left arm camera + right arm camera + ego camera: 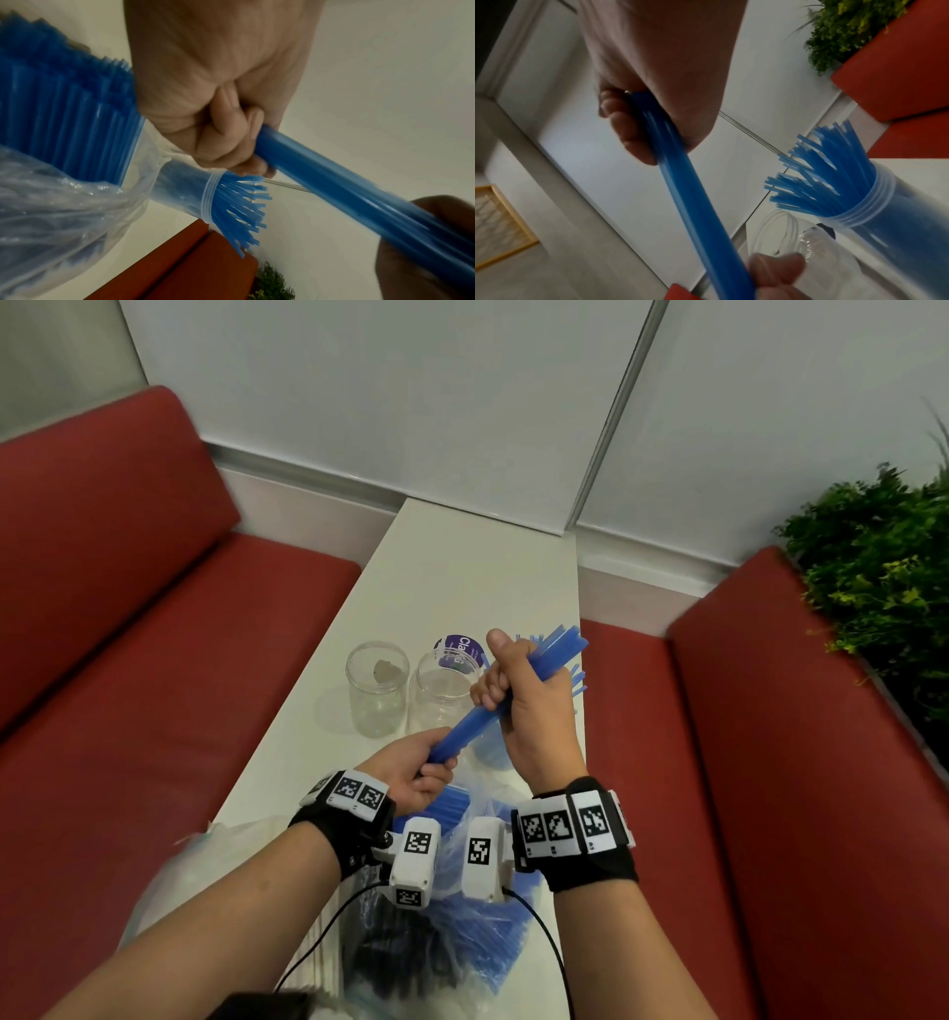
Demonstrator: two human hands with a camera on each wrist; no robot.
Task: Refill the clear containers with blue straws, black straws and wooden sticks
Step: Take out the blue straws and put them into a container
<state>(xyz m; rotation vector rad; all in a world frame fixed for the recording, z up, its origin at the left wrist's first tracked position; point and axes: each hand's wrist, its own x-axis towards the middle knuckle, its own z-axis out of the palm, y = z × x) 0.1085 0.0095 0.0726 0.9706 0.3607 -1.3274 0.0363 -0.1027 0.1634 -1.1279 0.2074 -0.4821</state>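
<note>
A bundle of blue straws [470, 724] slants above the white table [462, 557]. My left hand [431, 773] grips its lower end and my right hand [506, 690] grips it higher up, thumb raised. Two empty clear jars [377, 690] [439, 698] stand side by side behind the hands. A third clear container [890, 221] beside them is packed with blue straws [816, 168] that fan out of its mouth; in the head view my right hand mostly hides it. In the left wrist view the fingers [231, 142] curl round the bundle [359, 192].
A clear plastic bag [462, 911] with more blue straws and something dark lies at the table's near end. A purple-labelled lid [458, 652] lies behind the jars. Red benches [154, 634] flank the narrow table, and green plants [883, 567] stand at the right.
</note>
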